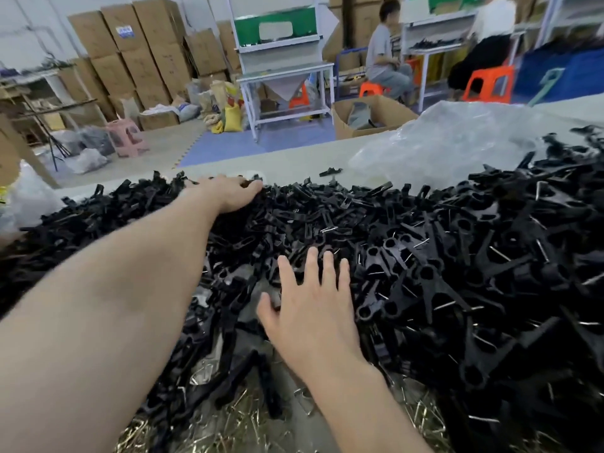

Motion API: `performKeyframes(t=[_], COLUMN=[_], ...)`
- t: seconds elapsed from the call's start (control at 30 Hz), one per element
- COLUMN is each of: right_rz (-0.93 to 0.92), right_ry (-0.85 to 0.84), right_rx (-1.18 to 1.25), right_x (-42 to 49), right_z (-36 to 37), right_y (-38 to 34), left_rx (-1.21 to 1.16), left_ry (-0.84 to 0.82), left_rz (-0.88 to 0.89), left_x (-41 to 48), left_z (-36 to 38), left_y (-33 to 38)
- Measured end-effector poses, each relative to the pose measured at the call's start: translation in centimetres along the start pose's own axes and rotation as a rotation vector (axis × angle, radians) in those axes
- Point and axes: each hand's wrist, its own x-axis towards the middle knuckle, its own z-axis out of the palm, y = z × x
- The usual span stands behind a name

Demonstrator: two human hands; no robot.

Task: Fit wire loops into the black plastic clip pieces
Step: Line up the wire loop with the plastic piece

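Two hands are in view. The left hand (228, 192), at 11 o'clock, lies palm down on the far edge of the heap. Its fingertips dip among the pieces, so I cannot tell whether it grasps anything. The right hand (313, 305), just below centre at 6 o'clock, is released, with five fingers spread straight over the pile and nothing held. The clips (441, 256) are past counting: one heap covers the table (294, 158) from 9 o'clock round to 4. They are matte black, flat and forked, each with a round ring at one end and two splayed legs. Several at 3 o'clock show thin silver wire ends. One stray clip (330, 172) lies apart at 12 o'clock. The wire loops (228, 429), also uncountable, form one glinting, tangled, straw-coloured heap at 6 o'clock on the near edge, touching the clips. One crumpled clear bag (457, 145) sits at 2 o'clock. Beyond are one seated person (382, 50) at 1 o'clock, one open box (369, 114) and one pink stool (125, 137) at 10 o'clock.
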Motion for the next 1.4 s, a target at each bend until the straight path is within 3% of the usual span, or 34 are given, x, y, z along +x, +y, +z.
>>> performKeyframes(t=[0.23,0.47,0.6,0.87,1.0,1.17,1.4], right_rz=[-0.026,0.003,-0.063,-0.116,-0.167,-0.220,-0.121], right_ry=[0.244,0.088,0.121,0.071,0.030,0.149,0.027], right_rx=[0.130,0.104,0.049,0.169,0.125,0.156,0.364], right_x=[-0.5,-0.5,-1.8,-4.3,-5.0,-6.6,-7.5], right_z=[-0.6,-0.3,-0.6,-2.3,-4.2,-6.1,-6.8], right_y=[-0.2,-0.1,-0.1,-0.6,-0.7,-0.1,0.2], left_rx=[0.085,0.096,0.024,0.093,0.121,0.093,0.021], left_ry=[0.037,0.039,0.086,0.194,0.120,0.086,0.144], left_rz=[0.202,0.341,0.377,0.416,0.425,0.400,0.279], left_x=[-4.3,-13.5,-18.0,-22.4,-23.4,-25.0,-27.2], left_z=[0.5,3.1,4.1,2.5,1.0,-0.7,-1.0], left_y=[-0.6,0.2,-0.8,-2.7,-3.3,-3.7,-3.2])
